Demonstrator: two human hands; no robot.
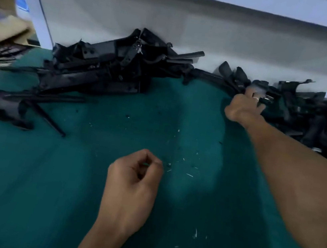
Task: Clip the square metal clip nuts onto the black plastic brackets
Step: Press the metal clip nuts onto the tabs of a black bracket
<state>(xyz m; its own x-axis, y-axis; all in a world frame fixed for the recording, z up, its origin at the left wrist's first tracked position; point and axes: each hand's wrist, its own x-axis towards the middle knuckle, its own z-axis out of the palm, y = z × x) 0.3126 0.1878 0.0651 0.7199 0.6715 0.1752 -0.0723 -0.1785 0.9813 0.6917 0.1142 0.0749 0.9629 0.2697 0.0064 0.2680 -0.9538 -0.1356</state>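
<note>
Black plastic brackets lie in two heaps on the green table cover (pixel 49 181): a big pile (pixel 107 67) at the back left and another pile (pixel 306 114) at the back right. My right hand (pixel 244 107) reaches into the right pile, its fingers curled round a black bracket (pixel 264 96) there; motion blur hides the exact grip. My left hand (pixel 133 184) hovers over the middle of the cover with fingers curled, thumb and forefinger pinching something small that I cannot make out. No clip nut shows plainly.
A lone bracket (pixel 13 107) with a long rod lies at the left. Small pale shavings (pixel 185 169) dot the cover near my left hand. A white panel (pixel 192 29) stands behind the piles. Cardboard boxes (pixel 2 23) sit beyond the table's left corner.
</note>
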